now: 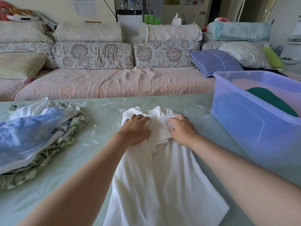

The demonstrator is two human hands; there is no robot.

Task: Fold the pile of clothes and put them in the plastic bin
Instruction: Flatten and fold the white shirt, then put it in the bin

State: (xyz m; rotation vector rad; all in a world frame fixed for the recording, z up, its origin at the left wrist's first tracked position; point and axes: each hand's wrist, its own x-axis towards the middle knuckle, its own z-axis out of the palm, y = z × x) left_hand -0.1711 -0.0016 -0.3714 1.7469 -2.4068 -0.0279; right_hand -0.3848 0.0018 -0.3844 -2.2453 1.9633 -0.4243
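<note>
A white ribbed garment point(162, 176) lies lengthwise on the pale green table point(104, 121), its sides folded inward. My left hand point(136, 130) presses flat on its upper left part. My right hand point(182, 129) rests flat on the upper right part, fingers pointing toward the left hand. A pile of clothes point(32, 137) sits at the table's left: a blue and white piece on top of a green-leaf print fabric. The translucent blue plastic bin point(254, 124) stands at the right with a dark green folded item point(270, 98) inside.
A sofa point(104, 82) with floral cushions runs along the far side of the table. A blue checked pillow point(215, 61) lies on it behind the bin. Bare table surface shows between the pile and the white garment.
</note>
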